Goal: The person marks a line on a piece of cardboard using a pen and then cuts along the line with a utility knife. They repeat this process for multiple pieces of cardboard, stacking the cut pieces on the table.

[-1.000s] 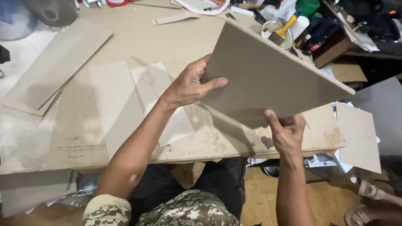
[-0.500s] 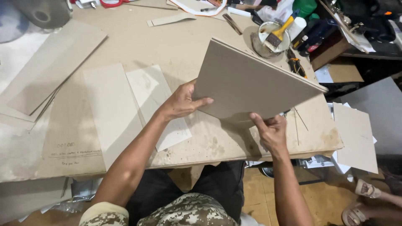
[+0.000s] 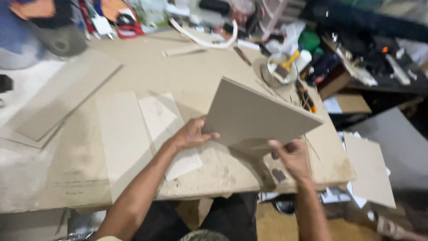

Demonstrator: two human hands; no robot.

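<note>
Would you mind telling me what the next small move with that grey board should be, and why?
Probably lower the grey board flat onto the bare part of the worktable in front. The left hand holds its left corner and the right hand its lower edge, so the board hangs tilted above the surface, resting on nothing. The cardboard strips lie to the left, out of its way.

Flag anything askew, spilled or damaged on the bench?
Brown stains blotch the workbench near its front edge. A loose grey sheet hangs off the right end. The board in both hands looks intact; the picture is blurred.
</note>
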